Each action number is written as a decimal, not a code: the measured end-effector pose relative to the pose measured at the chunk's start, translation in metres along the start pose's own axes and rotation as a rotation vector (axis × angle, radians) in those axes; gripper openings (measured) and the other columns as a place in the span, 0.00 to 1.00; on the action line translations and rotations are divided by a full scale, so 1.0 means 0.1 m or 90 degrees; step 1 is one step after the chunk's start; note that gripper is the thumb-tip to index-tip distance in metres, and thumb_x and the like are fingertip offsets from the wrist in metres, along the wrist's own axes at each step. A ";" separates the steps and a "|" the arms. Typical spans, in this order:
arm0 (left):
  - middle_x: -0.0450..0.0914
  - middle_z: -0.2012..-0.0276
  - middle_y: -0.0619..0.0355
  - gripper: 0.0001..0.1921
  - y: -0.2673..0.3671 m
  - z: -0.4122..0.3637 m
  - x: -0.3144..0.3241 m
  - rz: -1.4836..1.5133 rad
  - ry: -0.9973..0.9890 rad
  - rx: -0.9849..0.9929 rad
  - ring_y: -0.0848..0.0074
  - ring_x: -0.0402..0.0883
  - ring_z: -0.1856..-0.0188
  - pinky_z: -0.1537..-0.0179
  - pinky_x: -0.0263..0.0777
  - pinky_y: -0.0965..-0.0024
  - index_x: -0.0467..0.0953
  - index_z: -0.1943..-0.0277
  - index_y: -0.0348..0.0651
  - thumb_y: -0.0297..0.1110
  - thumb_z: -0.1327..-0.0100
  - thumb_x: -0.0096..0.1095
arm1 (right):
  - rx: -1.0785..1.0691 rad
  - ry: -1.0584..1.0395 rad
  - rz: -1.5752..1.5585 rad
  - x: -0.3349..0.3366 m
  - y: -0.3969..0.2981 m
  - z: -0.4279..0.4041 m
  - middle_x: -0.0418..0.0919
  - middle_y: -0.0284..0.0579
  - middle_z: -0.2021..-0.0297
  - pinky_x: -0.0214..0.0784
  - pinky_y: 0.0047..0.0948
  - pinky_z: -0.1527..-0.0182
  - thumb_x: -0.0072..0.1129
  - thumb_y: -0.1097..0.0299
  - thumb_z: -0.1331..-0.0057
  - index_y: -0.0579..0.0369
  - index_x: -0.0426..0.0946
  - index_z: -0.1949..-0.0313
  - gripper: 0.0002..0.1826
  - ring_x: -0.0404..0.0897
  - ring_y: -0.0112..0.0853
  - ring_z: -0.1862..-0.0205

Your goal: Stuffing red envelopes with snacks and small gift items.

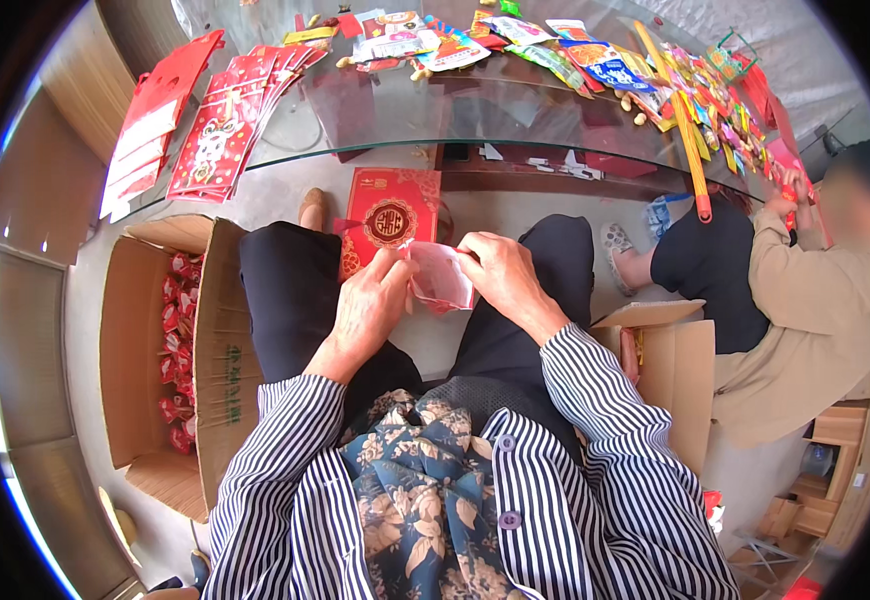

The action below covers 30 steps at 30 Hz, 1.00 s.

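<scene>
Between my knees, a small red-and-white paper bag (441,276) is held up with its mouth spread and its pale inside facing me. My left hand (375,307) pinches its left edge. On the other edge, the thumb and fingers of my right hand (508,279) have hold of it. Just beyond the bag a red gift box (394,202) with gold patterns and a round emblem stands low, partly hidden by my left hand and the bag. Flat red bags with printed figures (217,135) lie fanned in a stack on the glass table (375,112).
Left of me, an open cardboard box (221,360) contains red-wrapped items (178,337). Another open carton (675,375) stands at my right. Snack packets (454,46), wrapped candies (716,112) and a yellow stick (675,112) lie on the table. A person (817,300) sits at the right, holding something red.
</scene>
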<state>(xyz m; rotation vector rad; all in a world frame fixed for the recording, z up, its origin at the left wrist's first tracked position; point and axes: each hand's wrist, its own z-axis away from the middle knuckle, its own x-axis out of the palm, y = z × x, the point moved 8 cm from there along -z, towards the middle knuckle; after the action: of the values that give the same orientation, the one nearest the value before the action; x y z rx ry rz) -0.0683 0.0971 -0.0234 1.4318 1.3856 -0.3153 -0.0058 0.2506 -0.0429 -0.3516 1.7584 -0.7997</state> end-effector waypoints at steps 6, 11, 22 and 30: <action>0.75 0.46 0.52 0.16 0.42 0.03 -0.07 -0.082 -0.032 0.199 0.64 0.82 0.59 0.57 0.77 0.67 0.74 0.53 0.40 0.26 0.46 0.63 | -0.025 0.017 -0.014 0.07 -0.09 -0.02 0.80 0.50 0.69 0.72 0.41 0.64 0.58 0.66 0.37 0.57 0.78 0.66 0.07 0.80 0.47 0.67; 0.77 0.52 0.52 0.15 0.41 -0.10 0.06 -0.058 -0.122 0.142 0.65 0.82 0.62 0.60 0.77 0.65 0.73 0.55 0.40 0.28 0.46 0.66 | 0.018 0.048 -0.089 -0.03 -0.04 -0.07 0.80 0.49 0.70 0.72 0.39 0.65 0.59 0.67 0.38 0.58 0.78 0.67 0.07 0.81 0.46 0.68; 0.71 0.69 0.52 0.08 0.24 -0.31 -0.08 -0.073 -0.180 0.182 0.61 0.77 0.64 0.62 0.73 0.61 0.72 0.65 0.39 0.24 0.48 0.61 | 0.069 0.049 -0.182 -0.28 0.34 -0.11 0.80 0.49 0.73 0.71 0.35 0.65 0.57 0.67 0.36 0.61 0.78 0.66 0.09 0.79 0.36 0.71; 0.73 0.68 0.57 0.03 -0.03 -0.63 -0.14 -0.112 -0.182 0.211 0.66 0.75 0.62 0.58 0.73 0.65 0.76 0.69 0.41 0.26 0.47 0.63 | -0.036 0.168 -0.216 -0.70 0.02 -0.32 0.77 0.43 0.68 0.71 0.28 0.67 0.56 0.74 0.34 0.59 0.76 0.61 0.04 0.79 0.32 0.69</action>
<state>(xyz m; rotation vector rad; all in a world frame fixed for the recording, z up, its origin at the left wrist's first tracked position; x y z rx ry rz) -0.1040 0.1390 0.0106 1.4625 1.2638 -0.8641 -0.0111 0.3048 0.0121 -0.6167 1.9997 -1.0786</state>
